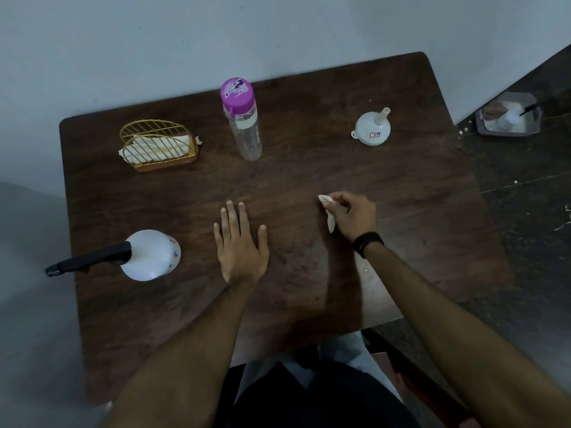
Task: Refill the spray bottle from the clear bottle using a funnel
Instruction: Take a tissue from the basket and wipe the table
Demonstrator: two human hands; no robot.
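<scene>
Funnel (372, 130) sticker too blurred to read, left hand (241, 246) flat, fingers straight on the table (417, 211), right hand (352, 215) pinching crumpled tissue (330, 211), spray bottle (148, 255) far left, clear bottle (244, 122) capped at the back.

A dark wooden table (401, 211) stands against a pale grey wall (154, 41), dark floor (525, 186) to its right.

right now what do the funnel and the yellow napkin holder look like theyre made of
Funnel: likely white plastic, smooth, slightly translucent, with a moulded hanging tab. Napkin holder: thin wire grid, probably metal coated in yellow or gold, on a brownish base of unclear material.
</scene>
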